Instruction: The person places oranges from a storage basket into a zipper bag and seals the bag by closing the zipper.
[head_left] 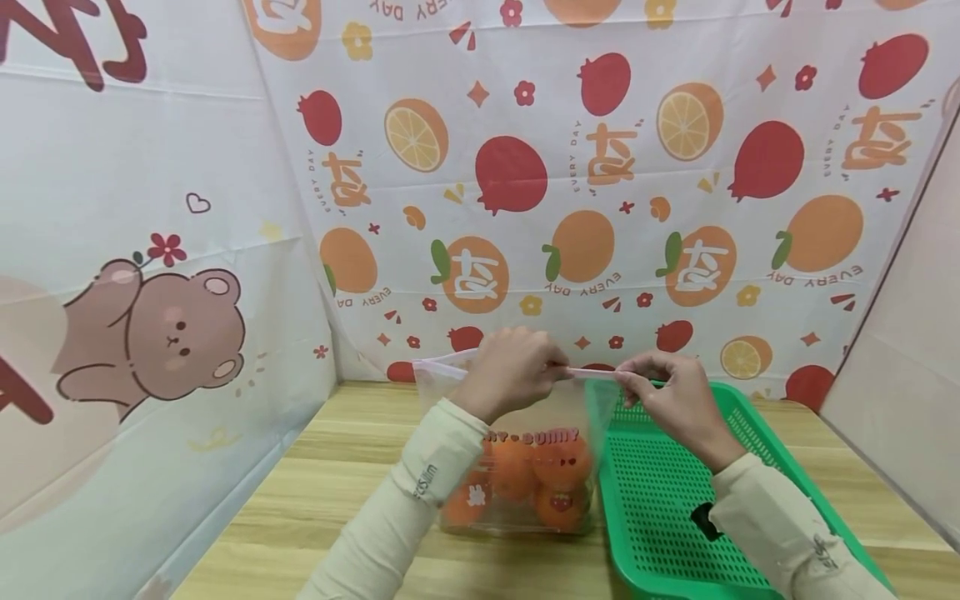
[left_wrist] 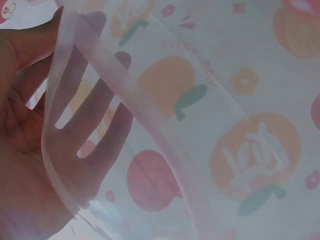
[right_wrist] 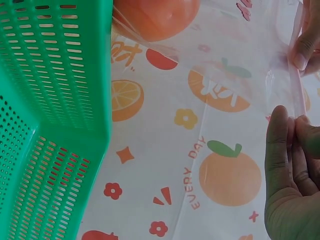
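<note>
The clear zip bag (head_left: pixel 525 467) of oranges (head_left: pixel 536 483) stands on the wooden worktop (head_left: pixel 315 492), touching the left wall of the green perforated basket (head_left: pixel 675 500). Above the basket's near-left corner, the left hand (head_left: pixel 510 371) and right hand (head_left: pixel 667 396) each pinch the bag's zip strip (head_left: pixel 588 372). Risk: uneven finger pressure would probably leave the strip part-sealed, and a sideways pull could tip the bag.

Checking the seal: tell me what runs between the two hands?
In the head view, the bag's zip strip spans from left hand to right hand.
</note>
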